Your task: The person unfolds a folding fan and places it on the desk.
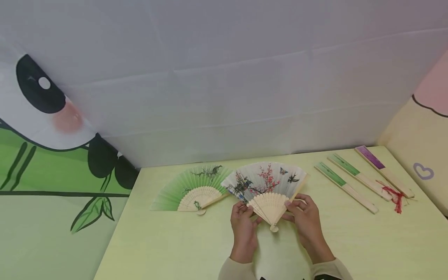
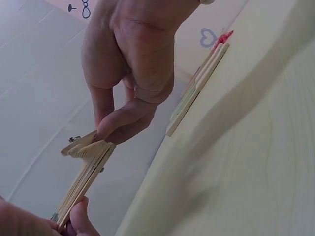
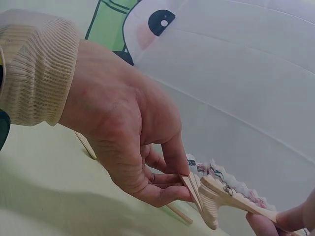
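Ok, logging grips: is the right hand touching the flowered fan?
Touching. The right wrist view shows the right hand pinching the flowered fan at one side.

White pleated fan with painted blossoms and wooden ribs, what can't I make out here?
Head view: the right end of the green pleated fan, covered by the white fan.
Head view: parts of the left hand and right hand, behind the white fan.
Head view: details on the closed purple wooden fan, too small.
Right wrist view: most of the white fan's pattern, nearly edge-on behind its ribs.
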The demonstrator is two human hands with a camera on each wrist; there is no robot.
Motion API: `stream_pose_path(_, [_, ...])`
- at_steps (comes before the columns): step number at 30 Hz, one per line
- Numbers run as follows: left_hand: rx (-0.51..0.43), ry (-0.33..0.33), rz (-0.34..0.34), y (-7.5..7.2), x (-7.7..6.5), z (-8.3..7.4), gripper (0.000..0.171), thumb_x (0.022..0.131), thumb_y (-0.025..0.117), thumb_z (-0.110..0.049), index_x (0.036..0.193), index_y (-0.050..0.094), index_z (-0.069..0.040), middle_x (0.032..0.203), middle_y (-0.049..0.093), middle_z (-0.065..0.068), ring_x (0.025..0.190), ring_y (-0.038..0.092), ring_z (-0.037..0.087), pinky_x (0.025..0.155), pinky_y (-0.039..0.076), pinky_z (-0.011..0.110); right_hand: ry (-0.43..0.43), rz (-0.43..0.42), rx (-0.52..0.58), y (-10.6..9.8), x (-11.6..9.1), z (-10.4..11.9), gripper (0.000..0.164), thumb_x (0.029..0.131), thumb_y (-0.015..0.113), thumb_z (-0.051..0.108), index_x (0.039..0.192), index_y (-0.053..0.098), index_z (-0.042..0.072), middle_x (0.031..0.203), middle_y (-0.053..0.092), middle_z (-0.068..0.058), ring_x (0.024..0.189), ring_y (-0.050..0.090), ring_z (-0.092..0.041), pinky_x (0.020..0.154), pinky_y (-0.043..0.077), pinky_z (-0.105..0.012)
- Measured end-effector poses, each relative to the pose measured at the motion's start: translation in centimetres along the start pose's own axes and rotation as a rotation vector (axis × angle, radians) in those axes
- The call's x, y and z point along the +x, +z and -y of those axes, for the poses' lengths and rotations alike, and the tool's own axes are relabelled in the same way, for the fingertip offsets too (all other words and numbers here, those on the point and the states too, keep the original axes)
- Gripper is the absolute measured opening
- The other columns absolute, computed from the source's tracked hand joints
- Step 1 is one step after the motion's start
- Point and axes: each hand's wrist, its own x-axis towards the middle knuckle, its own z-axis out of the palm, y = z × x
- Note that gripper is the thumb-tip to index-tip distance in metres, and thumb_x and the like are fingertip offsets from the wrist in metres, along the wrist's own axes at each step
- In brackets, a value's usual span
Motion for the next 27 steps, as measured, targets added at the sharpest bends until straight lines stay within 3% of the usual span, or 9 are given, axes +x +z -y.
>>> stream_pose_path(12, [-0.079, 0.025, -0.057, -0.7, -0.2, -0.5, 0.013, 0.105, 0.05, 0.004, 0.115, 0.044, 0.0, 0.107, 0.048, 0.009, 0.087, 0.053, 0.015, 0.066, 0.054, 0.027, -0.009, -0.051, 0.091, 0.9, -0.2, -0.4, 0.026, 0.103, 0.059, -0.005, 0.12, 0.041, 0.002, 0.095, 0.047, -0.001, 0.081, 0.059, -0.004, 0.066, 0.064, -0.027])
stream_pose_path(27, [-0.117, 0.06, -0.139, -2.4, -0.4, -1.1, 0.012, 0.107, 0.046, 0.004, 0.113, 0.038, -0.004, 0.11, 0.046, 0.009, 0.092, 0.054, 0.017, 0.075, 0.056, 0.031, 0.002, -0.061, 0.231, 2.6, -1.4, -1.3, 0.024, 0.105, 0.053, -0.009, 0.116, 0.036, 0.003, 0.098, 0.047, -0.003, 0.089, 0.067, -0.007, 0.078, 0.065, -0.031])
